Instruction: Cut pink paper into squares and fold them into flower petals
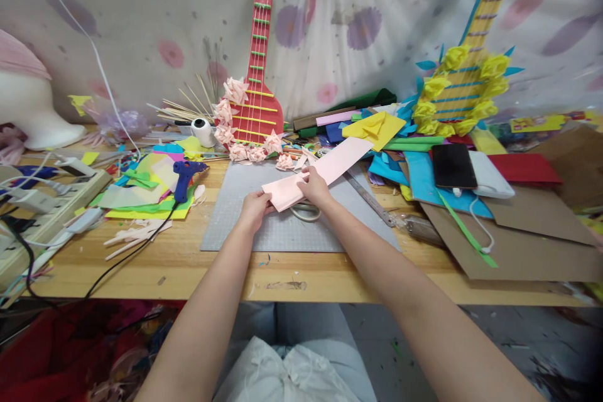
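1. Left hand (pixel 254 208) pinches near end of the long pale pink paper strip (pixel 320 171); right hand (pixel 313 186) presses its fold flat.
2. Strip lies diagonally over the grey cutting mat (pixel 235 213), supported for creasing.
3. Blue glue gun (pixel 184 173) rests left of mat.

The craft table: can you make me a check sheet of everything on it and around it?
Surface: wooden table with a grey cutting mat.
Job's things: pink paper strip, one end folded; tape roll beneath it.
Clutter: coloured paper pile, blue glue gun, metal ruler, cardboard sheets, black phone.
Hands: left hand and right hand both pinch the strip's folded end.
Cables: black cord from the glue gun; power strip at left.
Surroundings: red paper guitar, yellow-flowered guitar, floral cloth behind.
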A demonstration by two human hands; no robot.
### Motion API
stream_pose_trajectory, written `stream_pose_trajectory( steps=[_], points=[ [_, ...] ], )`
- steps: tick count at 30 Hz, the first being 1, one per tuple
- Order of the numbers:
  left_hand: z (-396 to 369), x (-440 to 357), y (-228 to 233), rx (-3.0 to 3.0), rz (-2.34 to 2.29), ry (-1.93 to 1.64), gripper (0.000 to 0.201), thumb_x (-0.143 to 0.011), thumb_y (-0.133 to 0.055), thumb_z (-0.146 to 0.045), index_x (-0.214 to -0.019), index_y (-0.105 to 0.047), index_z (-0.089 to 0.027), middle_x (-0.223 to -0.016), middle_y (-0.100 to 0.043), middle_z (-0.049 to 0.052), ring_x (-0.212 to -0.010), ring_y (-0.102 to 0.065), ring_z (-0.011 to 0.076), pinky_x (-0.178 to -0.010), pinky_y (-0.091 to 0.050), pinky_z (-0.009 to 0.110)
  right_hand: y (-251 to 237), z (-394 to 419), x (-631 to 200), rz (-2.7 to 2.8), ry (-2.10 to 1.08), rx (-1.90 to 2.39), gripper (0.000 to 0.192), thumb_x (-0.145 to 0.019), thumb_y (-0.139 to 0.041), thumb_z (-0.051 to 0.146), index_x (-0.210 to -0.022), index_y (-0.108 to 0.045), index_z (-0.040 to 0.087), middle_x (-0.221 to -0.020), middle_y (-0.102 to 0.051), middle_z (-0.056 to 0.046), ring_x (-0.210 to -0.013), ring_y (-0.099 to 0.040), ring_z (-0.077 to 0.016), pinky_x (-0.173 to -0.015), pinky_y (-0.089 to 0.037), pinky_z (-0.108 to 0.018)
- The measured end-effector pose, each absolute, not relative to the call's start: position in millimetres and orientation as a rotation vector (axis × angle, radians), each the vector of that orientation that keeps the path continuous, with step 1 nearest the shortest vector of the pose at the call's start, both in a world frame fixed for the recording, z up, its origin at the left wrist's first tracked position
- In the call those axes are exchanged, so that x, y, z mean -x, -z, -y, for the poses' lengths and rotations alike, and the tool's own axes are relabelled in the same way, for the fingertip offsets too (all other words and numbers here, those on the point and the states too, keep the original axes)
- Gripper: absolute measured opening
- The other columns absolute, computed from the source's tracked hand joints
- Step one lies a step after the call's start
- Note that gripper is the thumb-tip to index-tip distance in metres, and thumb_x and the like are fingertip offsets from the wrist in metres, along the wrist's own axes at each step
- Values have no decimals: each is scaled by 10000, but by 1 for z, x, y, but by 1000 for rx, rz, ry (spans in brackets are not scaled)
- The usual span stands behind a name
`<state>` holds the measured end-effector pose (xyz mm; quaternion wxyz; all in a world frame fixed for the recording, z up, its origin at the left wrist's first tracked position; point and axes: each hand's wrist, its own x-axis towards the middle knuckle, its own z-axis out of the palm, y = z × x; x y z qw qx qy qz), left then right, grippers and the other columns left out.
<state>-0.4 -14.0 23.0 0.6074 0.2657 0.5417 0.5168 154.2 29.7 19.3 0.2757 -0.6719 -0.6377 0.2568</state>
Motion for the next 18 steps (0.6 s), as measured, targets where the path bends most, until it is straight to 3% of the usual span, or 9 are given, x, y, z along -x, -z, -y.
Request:
stream_pose_trajectory(
  steps=[18],
  points=[
    [14,1,-20,-629,-1261,-1194,111,-680,-511,-31,-715,-607,-74,-644,-660,80,-591,-632,149,-648,-541,314,-21,-30,-155,1749,-661,1835,309,-717,-491,183,-1021,-441,205,-853,-583,-26,-789,-569,-178,-710,-431,-286]
  ],
)
